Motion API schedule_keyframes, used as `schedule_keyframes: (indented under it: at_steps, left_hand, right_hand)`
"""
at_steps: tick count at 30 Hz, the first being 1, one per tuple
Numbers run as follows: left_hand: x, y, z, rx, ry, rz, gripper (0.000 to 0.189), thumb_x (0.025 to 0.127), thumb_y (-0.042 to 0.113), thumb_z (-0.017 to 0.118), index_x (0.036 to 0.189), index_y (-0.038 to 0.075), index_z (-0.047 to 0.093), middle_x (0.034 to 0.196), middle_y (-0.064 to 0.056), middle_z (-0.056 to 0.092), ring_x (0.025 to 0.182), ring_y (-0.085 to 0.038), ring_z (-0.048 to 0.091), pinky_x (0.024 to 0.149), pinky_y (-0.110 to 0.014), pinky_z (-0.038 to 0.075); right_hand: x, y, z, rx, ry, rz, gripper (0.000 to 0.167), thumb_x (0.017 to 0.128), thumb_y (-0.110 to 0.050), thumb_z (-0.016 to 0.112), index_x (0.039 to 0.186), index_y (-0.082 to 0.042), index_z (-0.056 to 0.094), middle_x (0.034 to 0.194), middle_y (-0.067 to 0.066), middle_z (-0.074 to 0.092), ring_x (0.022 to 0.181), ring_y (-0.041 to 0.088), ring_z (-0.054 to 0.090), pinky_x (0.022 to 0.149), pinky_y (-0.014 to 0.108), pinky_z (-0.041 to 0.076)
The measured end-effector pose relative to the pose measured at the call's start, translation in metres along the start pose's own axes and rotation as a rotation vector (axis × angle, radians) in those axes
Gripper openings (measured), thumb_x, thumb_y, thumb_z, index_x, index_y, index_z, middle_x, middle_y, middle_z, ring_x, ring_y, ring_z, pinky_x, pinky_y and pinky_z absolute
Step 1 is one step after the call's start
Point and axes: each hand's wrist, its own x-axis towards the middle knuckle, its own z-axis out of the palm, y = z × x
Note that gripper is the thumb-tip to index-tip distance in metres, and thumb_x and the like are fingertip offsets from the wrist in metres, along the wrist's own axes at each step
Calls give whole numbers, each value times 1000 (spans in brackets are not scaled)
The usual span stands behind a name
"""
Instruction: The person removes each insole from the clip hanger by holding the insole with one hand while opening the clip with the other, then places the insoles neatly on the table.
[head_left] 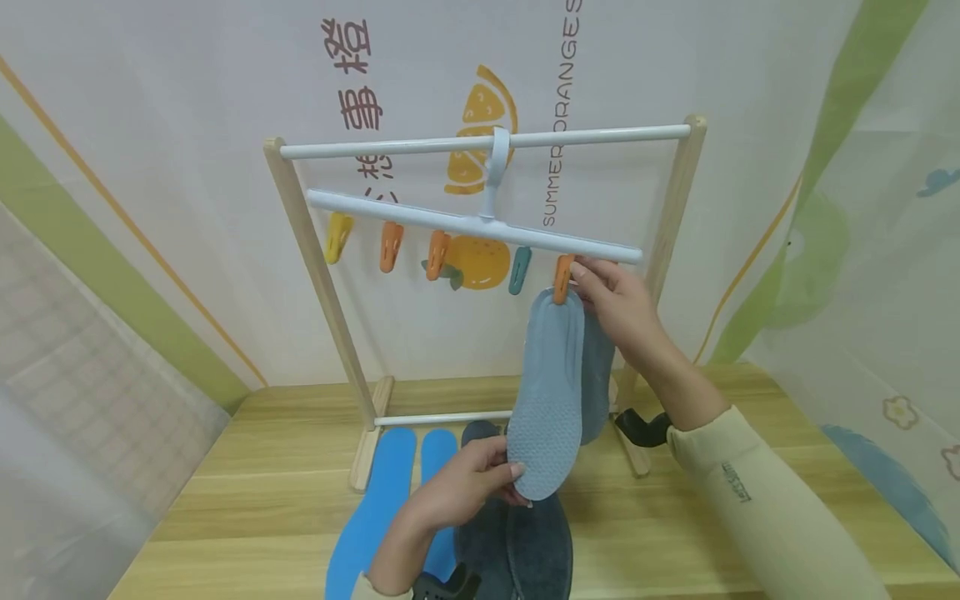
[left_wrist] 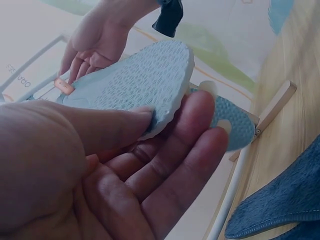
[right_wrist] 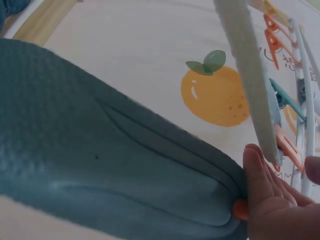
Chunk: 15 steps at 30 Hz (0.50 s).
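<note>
A grey-blue insole with a textured heel hangs from an orange clip under the white hanger. My left hand pinches the insole's lower end, thumb on the front face and fingers behind, as the left wrist view shows too. Up at the clip, my right hand holds it between thumb and fingers. A second grey-blue insole hangs just behind, from another orange clip, partly hidden by my right hand and the first insole.
Along the tilted hanger are a yellow clip, two orange clips and a teal clip. A wooden rack supports it. Blue insoles and dark fuzzy insoles lie on the wooden table.
</note>
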Motion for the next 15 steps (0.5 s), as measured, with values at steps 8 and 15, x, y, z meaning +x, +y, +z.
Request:
schedule_keyframes:
  at_steps: [8,15]
  left_hand:
    - [-1,-1,-2,-5,-4,3,28,107,9,48,130,-4,59,110,-22,69,88,-16,71,88,-50,62]
    - [0,-1,-3,16,-6,11,27,107,9,49,126,-7,59,109,-25,69,89,-18,72,87,-49,62]
  right_hand:
    - [10,-2,0,107,26,61,53,107,-39,50,150,-8,49,148,11,56,133,19,58,115,36,47]
    - [13,-5,1,159,39,100,53,105,-37,55,147,-5,52,145,14,59,123,14,65,97,20,57]
